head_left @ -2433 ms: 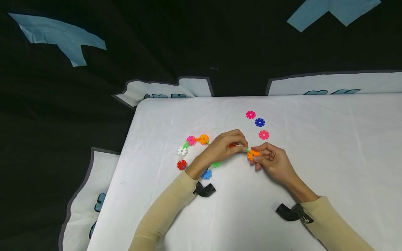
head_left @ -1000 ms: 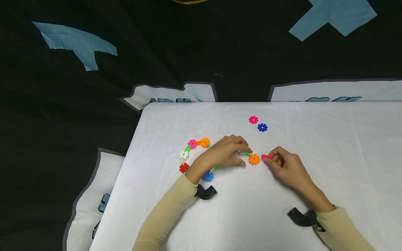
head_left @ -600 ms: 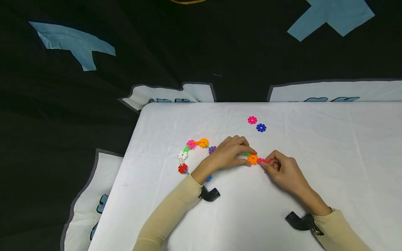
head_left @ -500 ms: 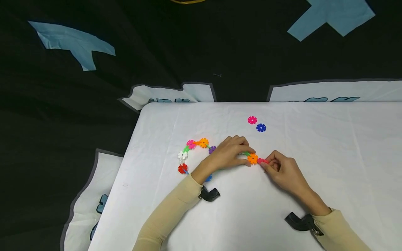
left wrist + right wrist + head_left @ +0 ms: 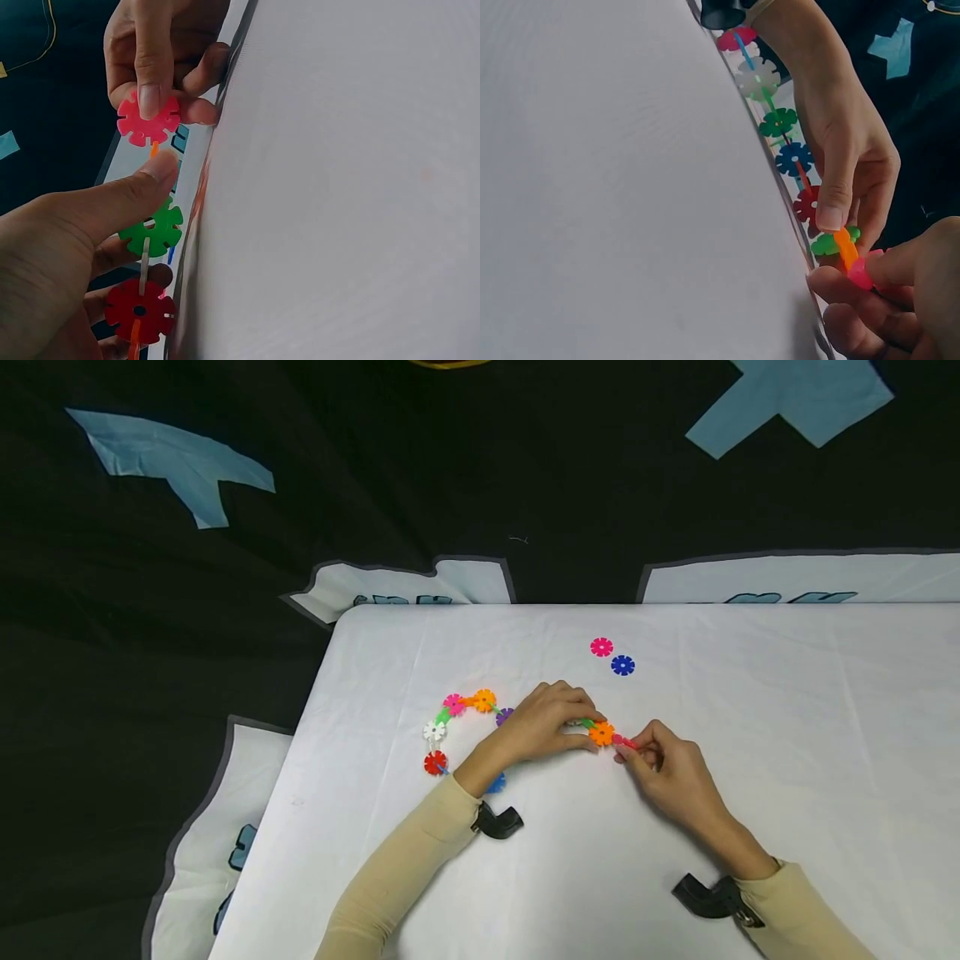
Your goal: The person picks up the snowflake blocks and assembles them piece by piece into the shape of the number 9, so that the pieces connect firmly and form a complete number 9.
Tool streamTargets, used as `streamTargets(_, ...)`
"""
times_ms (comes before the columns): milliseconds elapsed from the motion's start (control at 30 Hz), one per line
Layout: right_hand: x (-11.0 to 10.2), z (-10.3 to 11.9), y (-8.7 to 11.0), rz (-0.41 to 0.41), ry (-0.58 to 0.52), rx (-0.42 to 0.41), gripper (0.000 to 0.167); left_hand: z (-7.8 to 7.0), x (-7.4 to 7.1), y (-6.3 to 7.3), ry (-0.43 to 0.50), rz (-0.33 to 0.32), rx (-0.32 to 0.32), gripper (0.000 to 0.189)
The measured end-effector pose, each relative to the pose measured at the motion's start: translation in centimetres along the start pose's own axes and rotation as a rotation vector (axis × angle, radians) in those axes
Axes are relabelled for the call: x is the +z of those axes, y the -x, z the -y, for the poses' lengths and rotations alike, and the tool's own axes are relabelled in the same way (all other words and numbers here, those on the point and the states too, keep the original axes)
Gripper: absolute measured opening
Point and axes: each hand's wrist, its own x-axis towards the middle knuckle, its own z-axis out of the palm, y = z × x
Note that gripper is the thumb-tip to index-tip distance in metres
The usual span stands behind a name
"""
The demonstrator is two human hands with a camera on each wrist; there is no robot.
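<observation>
A chain of flower-shaped interlocking plastic discs in several colours curves over the table. My left hand (image 5: 543, 722) pinches the orange disc (image 5: 601, 733) at its end, thumb on one side and fingers on the other. Between thumb and fingertips, my right hand (image 5: 671, 772) pinches a pink disc (image 5: 624, 742), turned nearly edge-on in the head view and meeting the orange disc's rim. In the left wrist view, the green disc (image 5: 161, 229) and red disc (image 5: 127, 311) follow along the chain. The left hand and wrist hide part of the chain in the head view.
Beyond the hands, a loose pink disc (image 5: 602, 647) and a dark blue disc (image 5: 622, 665) lie on the white-covered table (image 5: 750, 735). The chain's far part, with a white disc (image 5: 434, 731) and a red disc (image 5: 435, 763), lies left of the left forearm.
My right hand has let go of the orange disc, picked up the nearest pink disc from the table and brought it leftward to the orange disc. My left hand has shifted onto the orange disc.
</observation>
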Motion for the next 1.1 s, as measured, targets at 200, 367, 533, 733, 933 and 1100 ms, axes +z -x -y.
streamTargets(200, 0.2, 0.1, 0.1, -0.003, -0.001, -0.005, 0.018, 0.2, -0.1, 0.1, 0.025, 0.01, -0.007, 0.037)
streamTargets(367, 0.2, 0.0, 0.2, 0.006, -0.017, -0.001, 0.016, 0.2, -0.3, 0.2, 0.046, 0.01, -0.013, 0.036)
streamTargets(533, 0.2, -0.1, 0.2, -0.001, -0.026, -0.004, 0.017, 0.0, -0.4, 0.2, 0.061, 0.014, -0.004, 0.035)
streamTargets(733, 0.2, 0.0, 0.2, -0.029, 0.022, -0.052, 0.021, -0.4, -0.5, 0.0, 0.054, -0.01, 0.038, 0.035)
streamTargets(933, 0.1, 0.4, 0.2, -0.022, 0.063, -0.109, 0.023, -0.5, -0.5, 0.0, 0.004, -0.02, 0.077, 0.034)
streamTargets(1100, 0.1, 0.4, 0.0, -0.025, 0.062, -0.135, 0.025, -0.9, -0.5, 0.0, -0.034, -0.021, 0.101, 0.034)
